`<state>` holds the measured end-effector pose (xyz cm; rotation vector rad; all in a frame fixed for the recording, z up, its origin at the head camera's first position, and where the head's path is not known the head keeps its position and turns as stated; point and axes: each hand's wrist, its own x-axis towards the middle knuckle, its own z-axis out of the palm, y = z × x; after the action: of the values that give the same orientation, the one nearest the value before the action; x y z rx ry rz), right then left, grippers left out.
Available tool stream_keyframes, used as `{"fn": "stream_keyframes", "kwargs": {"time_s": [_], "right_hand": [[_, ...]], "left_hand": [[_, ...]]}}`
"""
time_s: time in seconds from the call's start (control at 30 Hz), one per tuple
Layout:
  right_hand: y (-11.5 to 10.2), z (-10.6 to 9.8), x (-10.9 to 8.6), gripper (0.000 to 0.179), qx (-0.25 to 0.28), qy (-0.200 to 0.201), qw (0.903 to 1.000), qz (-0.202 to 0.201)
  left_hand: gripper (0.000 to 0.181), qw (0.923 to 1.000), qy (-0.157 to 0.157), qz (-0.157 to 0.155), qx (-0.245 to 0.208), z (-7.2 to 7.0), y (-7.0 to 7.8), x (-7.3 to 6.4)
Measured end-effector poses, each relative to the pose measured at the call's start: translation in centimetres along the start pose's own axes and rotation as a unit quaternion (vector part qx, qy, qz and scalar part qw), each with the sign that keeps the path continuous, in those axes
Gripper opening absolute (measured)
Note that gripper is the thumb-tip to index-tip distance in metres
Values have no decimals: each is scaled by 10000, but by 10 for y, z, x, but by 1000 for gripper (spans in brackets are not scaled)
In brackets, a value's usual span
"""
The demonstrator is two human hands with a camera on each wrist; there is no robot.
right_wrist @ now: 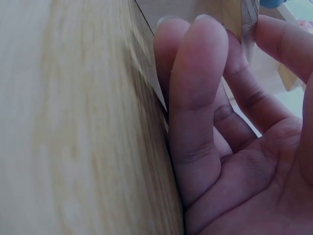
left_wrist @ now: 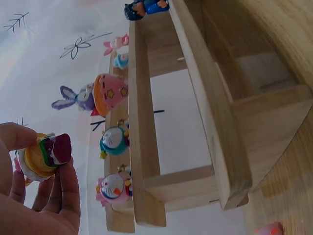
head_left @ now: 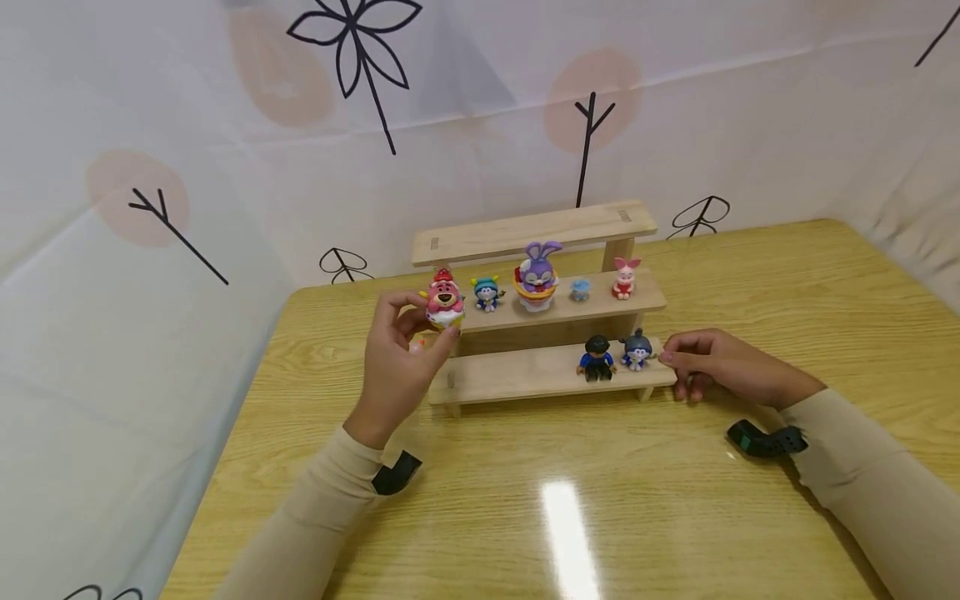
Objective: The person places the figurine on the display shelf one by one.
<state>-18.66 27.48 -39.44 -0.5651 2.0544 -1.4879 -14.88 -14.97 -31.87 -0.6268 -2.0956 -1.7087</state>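
My left hand (head_left: 401, 358) holds a pink bear figurine (head_left: 446, 304) with a red top between thumb and fingers, in front of the left end of a three-step wooden display shelf (head_left: 517, 371). In the left wrist view, the figurine's yellow and dark red underside (left_wrist: 46, 154) shows, apart from the shelf. At the shelf's right side, my right hand (head_left: 723, 367) pinches the end of the lowest board (right_wrist: 248, 29) between thumb and finger. Beside that hand sits a dark-haired blue figurine (head_left: 636, 352), next to a black-and-blue toy figure (head_left: 597, 360).
The middle step bears a teal-hatted figurine (head_left: 487, 294), a purple rabbit in a cup (head_left: 537, 279), a small light-blue piece (head_left: 581, 289) and a pink piglet (head_left: 625, 279). A pink figurine (left_wrist: 115, 188) stands at its left end. A pinkish-orange object (left_wrist: 269, 229) lies on the table.
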Motion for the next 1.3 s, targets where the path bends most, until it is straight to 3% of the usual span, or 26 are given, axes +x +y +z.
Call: {"fn": "stream_keyframes", "kwargs": {"time_s": [0.17,0.53,1.0,1.3], "right_hand": [[-1,0,0,24,-8,6,10000,6],[0,-1,-2,23,-36,94,9999,130],[-1,0,-3,23,-18,160,9997,205],[-2,1,-2,24,-33,170,9996,239]], "left_hand": [[43,9998,-201,43,61,8,-1,-4],[69,9984,-480,257,175,20,-3,-6],[74,9947,-979,77,320,46,4,-1],[73,9867,-1309,478,839,62,1,0]]}}
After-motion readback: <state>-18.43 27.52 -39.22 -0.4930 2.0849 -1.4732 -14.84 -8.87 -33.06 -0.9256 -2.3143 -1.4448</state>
